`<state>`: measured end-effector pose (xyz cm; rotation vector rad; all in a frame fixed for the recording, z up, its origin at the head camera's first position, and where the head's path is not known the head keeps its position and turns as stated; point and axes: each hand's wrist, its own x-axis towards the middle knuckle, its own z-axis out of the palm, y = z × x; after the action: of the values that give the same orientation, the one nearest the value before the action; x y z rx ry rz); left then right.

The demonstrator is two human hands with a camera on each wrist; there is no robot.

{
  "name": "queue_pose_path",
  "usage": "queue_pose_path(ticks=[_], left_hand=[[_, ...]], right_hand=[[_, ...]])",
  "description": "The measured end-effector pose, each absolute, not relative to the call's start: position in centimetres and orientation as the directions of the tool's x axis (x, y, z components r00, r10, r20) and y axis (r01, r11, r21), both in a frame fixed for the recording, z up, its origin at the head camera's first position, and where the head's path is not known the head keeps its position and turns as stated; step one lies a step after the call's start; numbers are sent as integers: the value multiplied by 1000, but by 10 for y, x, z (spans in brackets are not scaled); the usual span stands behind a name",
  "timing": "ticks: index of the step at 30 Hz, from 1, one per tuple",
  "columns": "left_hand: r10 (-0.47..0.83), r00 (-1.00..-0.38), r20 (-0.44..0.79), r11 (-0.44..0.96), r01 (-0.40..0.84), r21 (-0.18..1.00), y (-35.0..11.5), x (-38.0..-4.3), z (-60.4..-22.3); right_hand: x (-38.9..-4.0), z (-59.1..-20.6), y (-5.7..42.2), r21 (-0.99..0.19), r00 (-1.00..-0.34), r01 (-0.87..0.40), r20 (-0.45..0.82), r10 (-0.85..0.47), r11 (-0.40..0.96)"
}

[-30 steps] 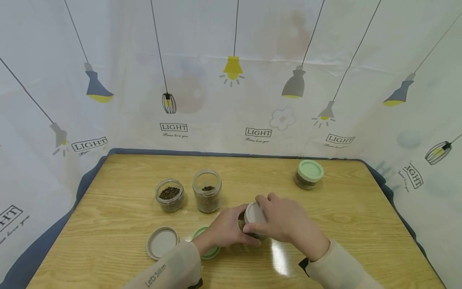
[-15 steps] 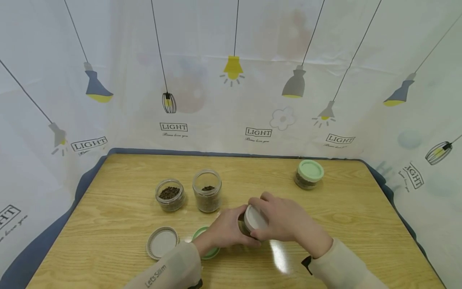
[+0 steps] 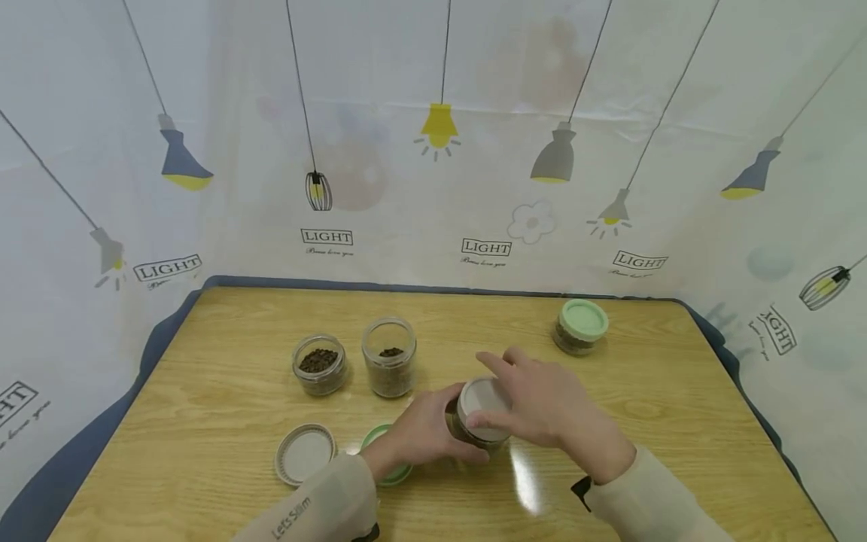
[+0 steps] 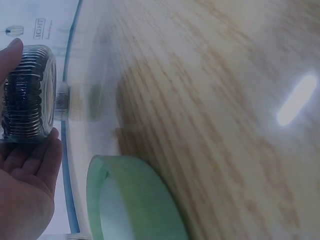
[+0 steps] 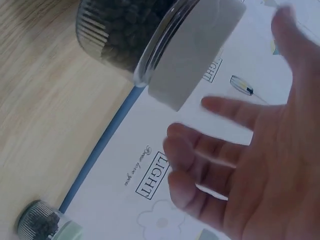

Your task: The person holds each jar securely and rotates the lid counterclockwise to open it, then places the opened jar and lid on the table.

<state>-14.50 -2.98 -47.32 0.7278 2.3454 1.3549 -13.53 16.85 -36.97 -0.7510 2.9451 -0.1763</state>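
A ribbed clear jar (image 4: 25,95) of dark pellets is gripped in my left hand (image 3: 423,429), the thumb on one side and the fingers on the other. Its white lid (image 3: 474,400) sits on top, and the jar tilts somewhat in the head view. Over the lid is my right hand (image 3: 545,399), thumb and fingers spread. In the right wrist view these fingers (image 5: 220,150) stand apart from the lid's side, with a gap between. My left forearm and hand partly cover a green lid (image 4: 145,200) on the table.
Two uncovered jars of brown pellets, a short jar (image 3: 320,366) and a taller jar (image 3: 390,376), stand at the left. Before them lies a white lid (image 3: 305,455), underside up. A green-lidded jar (image 3: 580,327) stands at the back right of the wooden table (image 3: 677,391).
My right hand's fingers, curled round the white lid half a second ago, have spread off it, and the hand has shifted slightly right. My left hand keeps its hold on the jar.
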Motion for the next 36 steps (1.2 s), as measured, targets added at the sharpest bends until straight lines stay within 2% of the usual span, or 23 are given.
queue_pose_path(ticks=[5,9,13,19,28,33,36], left_hand=[[580,-814,-33,407,255,877,-28,-145,-471],[574,-817,-51,400,227,888,-27,-145,-470],[568,-822,-47,398,224,890,-27,-145,-470],[590,-807,-17,378,257,890,-29,-145,-471],[585,-810,-36,422,266,867,-29,-143,-468],[575,-817,-36,420,257,870,-29,-143,-470],[563,-825,-45,420,238,876,-28,-143,-471]], right_hand=[[-131,-368,160,-29,-921,-371,-114,-372,928],[-127,-371,153,-40,-932,-330,-142,-333,943],[-127,-373,150,-87,-918,-376,-101,-384,923],[-132,-375,156,-103,-856,-506,-64,-513,856],[-136,-370,164,-182,-803,-561,-119,-585,808],[-136,-365,165,-215,-846,-479,-146,-512,851],[-137,-362,164,-170,-893,-409,-124,-432,896]])
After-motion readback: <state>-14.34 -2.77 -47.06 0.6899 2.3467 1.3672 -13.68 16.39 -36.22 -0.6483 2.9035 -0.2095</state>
